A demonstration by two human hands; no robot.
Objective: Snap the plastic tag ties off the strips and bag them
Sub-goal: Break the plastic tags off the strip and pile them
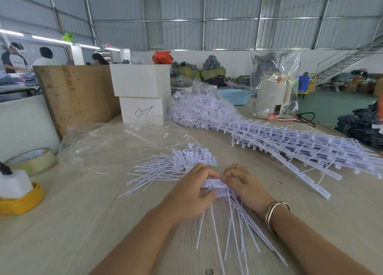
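Observation:
My left hand (191,189) and my right hand (243,183) meet at the table's middle and together grip a bunch of white tag ties (215,186) by their label heads. The thin tails (234,229) fan out toward me between my forearms. A loose pile of snapped-off ties (176,165) lies just beyond my left hand. An empty clear plastic bag (116,146) lies flat to the left of that pile. Stacked strips of unsnapped ties (300,146) stretch across the right side of the table. A large heap of ties in a clear bag (203,109) sits behind.
Two stacked white boxes (143,92) and a wooden board (76,94) stand at the back left. A tape roll (35,160) and a yellow dispenser (18,196) sit at the left edge. A bagged white kettle (273,94) and a blue basket (236,96) are at the back right.

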